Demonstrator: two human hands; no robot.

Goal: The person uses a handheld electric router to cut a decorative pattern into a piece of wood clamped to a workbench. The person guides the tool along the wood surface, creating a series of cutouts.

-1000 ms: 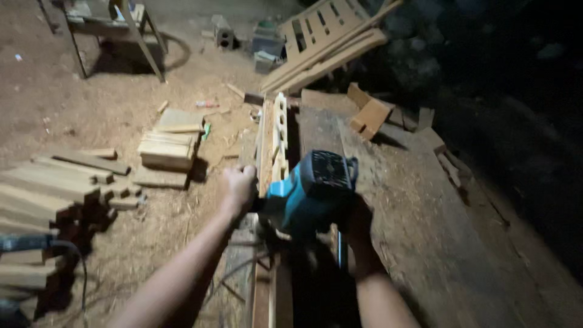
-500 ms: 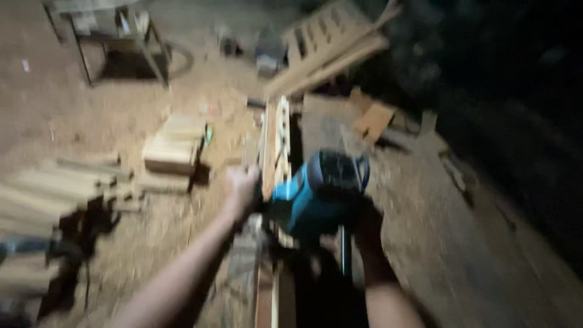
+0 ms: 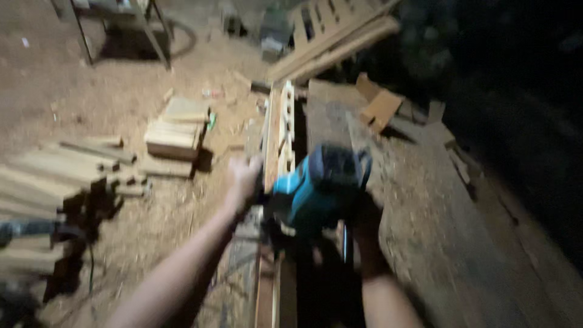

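Observation:
A teal and black power tool rests on a long narrow wooden piece that runs away from me, its far half cut with notches. My left hand grips the tool's front left side, right beside the wood. My right hand is in shadow and holds the tool's rear right side. The picture is blurred, so the fingers are hard to make out.
Stacks of cut wooden blocks and a pile of long slats lie on the sawdust floor at left. A metal stand is at the far left, a wooden pallet frame at the back, wide planks at right.
The view has swung slightly and blurred. Both hands and the tool have stayed on the wooden piece, shifted a little along it.

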